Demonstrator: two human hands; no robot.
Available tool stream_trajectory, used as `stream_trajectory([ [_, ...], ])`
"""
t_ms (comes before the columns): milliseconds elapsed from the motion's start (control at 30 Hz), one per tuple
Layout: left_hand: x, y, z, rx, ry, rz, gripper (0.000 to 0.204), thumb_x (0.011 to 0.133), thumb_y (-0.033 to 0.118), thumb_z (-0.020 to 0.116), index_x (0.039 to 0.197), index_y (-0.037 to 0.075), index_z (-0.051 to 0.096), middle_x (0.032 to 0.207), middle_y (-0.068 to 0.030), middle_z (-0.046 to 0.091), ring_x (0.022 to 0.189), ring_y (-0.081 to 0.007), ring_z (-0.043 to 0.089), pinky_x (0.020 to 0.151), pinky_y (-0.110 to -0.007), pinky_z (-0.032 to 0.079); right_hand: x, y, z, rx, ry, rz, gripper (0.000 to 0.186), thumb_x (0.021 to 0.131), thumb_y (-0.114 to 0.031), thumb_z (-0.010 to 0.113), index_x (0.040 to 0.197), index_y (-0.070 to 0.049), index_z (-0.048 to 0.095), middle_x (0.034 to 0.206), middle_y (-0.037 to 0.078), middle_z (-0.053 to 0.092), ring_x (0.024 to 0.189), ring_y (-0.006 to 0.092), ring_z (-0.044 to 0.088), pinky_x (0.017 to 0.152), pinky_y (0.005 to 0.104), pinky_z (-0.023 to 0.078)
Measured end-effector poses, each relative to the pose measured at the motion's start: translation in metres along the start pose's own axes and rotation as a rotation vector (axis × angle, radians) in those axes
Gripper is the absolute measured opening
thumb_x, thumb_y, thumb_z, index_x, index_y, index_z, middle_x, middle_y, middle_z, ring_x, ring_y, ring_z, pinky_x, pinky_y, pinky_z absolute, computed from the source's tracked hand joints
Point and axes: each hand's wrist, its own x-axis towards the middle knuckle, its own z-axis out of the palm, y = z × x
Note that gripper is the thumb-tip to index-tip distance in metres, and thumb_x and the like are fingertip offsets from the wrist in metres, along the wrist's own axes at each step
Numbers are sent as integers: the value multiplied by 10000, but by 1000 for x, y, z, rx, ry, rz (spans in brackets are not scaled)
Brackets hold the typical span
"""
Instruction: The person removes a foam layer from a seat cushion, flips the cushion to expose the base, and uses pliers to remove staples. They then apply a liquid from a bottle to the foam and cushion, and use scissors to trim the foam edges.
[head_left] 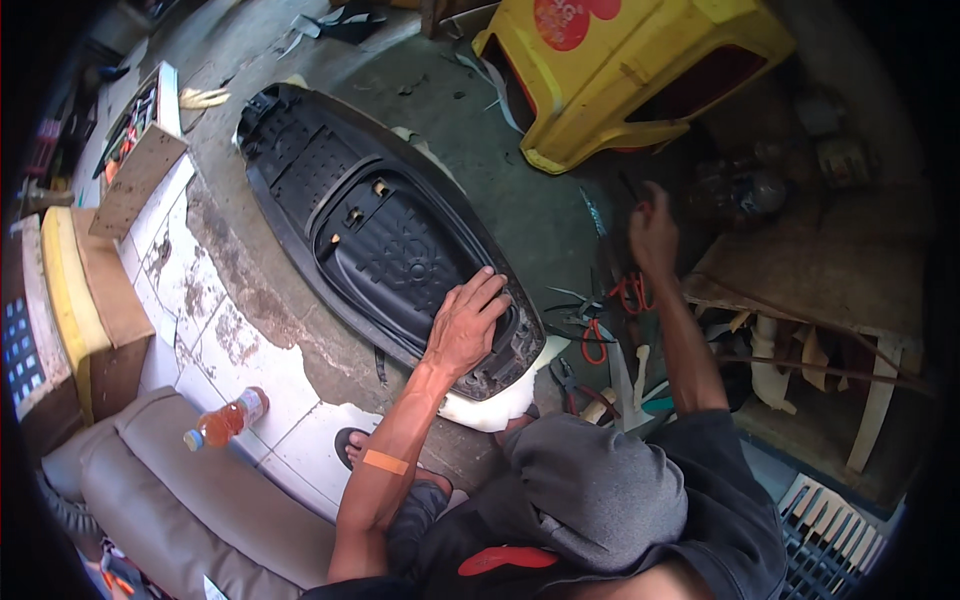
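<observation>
- Since the long black seat [400,225] lies underside up on the floor in front of me, its hollow pan and raised ribs face me; I take it that it is laid this way so the rim can be reached all round. Its pale covering [490,408] shows past the near end.
- Beyond it and to the right is a yellow stool [610,85], apart from the seat, perhaps set there to leave me elbow room.
- My left forearm, with an orange strip [385,462] across it, slants forward and inward, and my left hand [468,312] lies palm down on the near part of the pan. Its fingers are released, stretched flat and gripping nothing; they seem to steady the seat by weight alone.
- My right forearm reaches forward, well off to the right of the seat, and my right hand [655,235] is raised with its fingers clenched around a handle.
- A bottle of reddish drink [228,418] lies on the tiles to my left, out of the way.
- Red-handled scissors [595,342] and pliers [570,388] lie between my arms, presumably for easy reach.
- Slimmest is the dark tool [628,187] in my right fist, pointing away from me; its tip is too dim to make out.
</observation>
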Motion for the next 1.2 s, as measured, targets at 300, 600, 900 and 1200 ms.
stream_trajectory([
  [300, 5, -4, -1, -115, 76, -2, 270, 792, -85, 634, 1026, 32, 701, 1317, -105, 647, 1348, -328, 550, 1065, -433, 518, -48, -86, -69, 614, -341, 72, 308, 1088, -301, 553, 1113, -33, 703, 745, -23, 560, 645, 57, 509, 573, 244, 415],
  [600, 4, -7, -1, -144, 100, 5, 275, 779, -108, 627, 1014, 10, 706, 1306, -121, 658, 1342, -340, 558, 1068, -423, 521, -48, -119, -43, 339, -299, -517, 171, 1044, -148, 611, 1116, -9, 678, 915, 108, 706, 793, 189, 696, 678, 335, 529],
  [900, 4, -8, 0, -171, 109, -8, 288, 765, -134, 621, 1007, 0, 701, 1307, -127, 660, 1340, -344, 562, 1071, -420, 520, -58, -95, -44, 452, -561, 82, 244, 1081, -208, 529, 1193, -20, 637, 919, 101, 723, 683, 160, 710, 672, 341, 569],
  [1200, 8, -4, 0, -155, 122, -4, 247, 781, -120, 622, 978, 2, 707, 1284, -118, 674, 1317, -338, 582, 1052, -419, 534, -179, 27, 10, 1394, -136, 939, 342, 1107, -336, 474, 1328, -87, 557, 1046, 107, 705, 800, 201, 718, 794, 400, 630],
])
